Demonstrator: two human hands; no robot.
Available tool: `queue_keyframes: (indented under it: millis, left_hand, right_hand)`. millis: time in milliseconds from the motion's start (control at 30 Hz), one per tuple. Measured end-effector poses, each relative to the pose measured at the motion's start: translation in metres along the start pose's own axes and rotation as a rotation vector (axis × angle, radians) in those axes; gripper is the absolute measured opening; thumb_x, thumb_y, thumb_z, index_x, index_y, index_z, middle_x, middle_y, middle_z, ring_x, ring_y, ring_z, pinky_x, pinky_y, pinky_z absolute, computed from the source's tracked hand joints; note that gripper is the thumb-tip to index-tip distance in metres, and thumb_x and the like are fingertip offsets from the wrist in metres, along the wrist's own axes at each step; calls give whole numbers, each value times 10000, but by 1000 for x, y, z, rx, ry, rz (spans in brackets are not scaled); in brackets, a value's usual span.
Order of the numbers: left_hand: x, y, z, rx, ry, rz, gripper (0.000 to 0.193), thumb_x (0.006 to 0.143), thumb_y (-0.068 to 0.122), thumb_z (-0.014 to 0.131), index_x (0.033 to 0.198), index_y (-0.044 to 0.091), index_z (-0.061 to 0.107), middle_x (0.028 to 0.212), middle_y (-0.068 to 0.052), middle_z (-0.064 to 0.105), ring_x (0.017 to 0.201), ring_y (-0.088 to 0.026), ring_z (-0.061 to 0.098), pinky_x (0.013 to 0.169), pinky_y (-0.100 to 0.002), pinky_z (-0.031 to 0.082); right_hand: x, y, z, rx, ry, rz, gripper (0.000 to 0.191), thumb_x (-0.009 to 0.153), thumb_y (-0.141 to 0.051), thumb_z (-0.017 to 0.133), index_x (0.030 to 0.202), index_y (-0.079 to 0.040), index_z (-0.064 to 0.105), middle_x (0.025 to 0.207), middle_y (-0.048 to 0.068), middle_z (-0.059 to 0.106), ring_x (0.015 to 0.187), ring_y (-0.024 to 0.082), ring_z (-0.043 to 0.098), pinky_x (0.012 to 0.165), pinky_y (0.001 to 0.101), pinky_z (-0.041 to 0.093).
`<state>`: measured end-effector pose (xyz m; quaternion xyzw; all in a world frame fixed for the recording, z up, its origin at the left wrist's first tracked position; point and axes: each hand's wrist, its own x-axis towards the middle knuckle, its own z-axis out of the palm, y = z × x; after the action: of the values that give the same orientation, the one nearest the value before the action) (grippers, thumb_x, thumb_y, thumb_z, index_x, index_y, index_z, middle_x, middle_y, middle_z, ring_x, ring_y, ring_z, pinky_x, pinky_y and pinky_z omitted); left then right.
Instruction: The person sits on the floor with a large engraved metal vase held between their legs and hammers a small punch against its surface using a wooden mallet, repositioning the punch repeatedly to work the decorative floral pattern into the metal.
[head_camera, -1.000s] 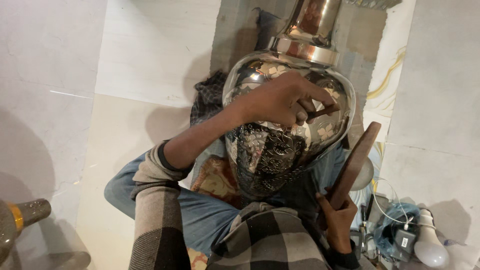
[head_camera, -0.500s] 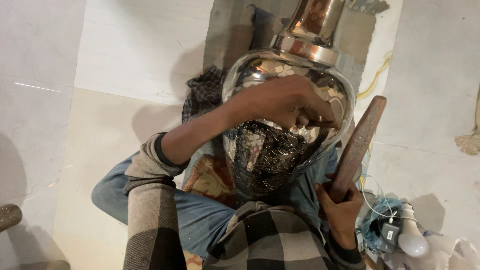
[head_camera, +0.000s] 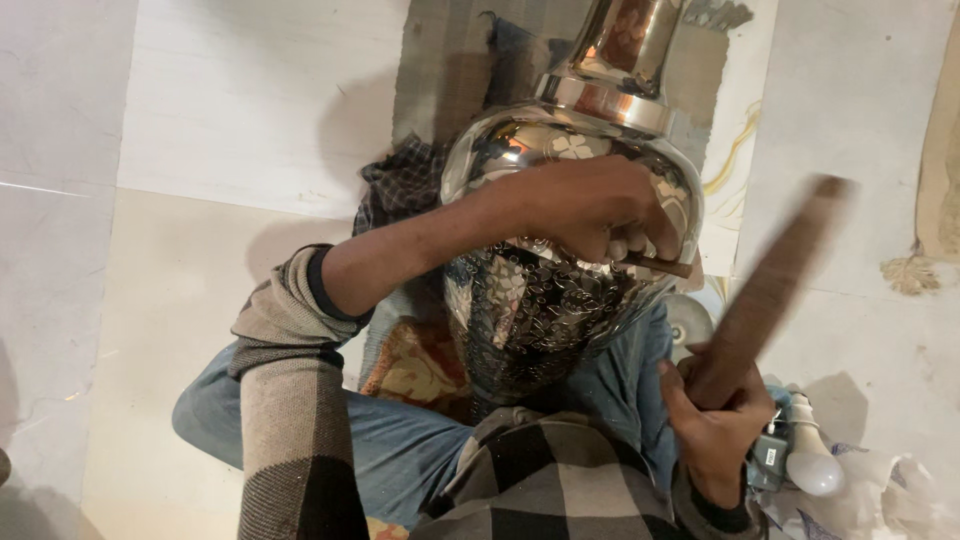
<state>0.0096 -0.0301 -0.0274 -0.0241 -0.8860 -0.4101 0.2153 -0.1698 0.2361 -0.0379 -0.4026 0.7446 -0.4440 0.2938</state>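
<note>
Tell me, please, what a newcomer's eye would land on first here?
The big shiny metal vase, mirror-bright, fills the centre on the person's lap. The left hand presses a thin punch against its patterned belly, while the right hand raises a motion-blurred wooden mallet beside it.

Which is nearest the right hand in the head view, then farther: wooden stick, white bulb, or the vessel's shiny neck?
From the right hand:
1. Wooden stick, held in its grip.
2. White bulb, on the floor just to its right.
3. Shiny neck, far up at the top.
</note>
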Motion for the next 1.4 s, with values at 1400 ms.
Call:
queue_keyframes:
  millis: [1400]
  left_hand:
    - [43, -7, -15, -284, -487, 23, 223, 691, -55, 727, 876, 60, 773, 612, -1, 682, 522, -123, 615, 461, -345, 363]
  right_hand:
    - [-37, 78, 43, 120, 117, -26, 271, 798, 28, 829, 1011, 24, 660, 849, 53, 681, 719, 130, 637, 649, 284, 507]
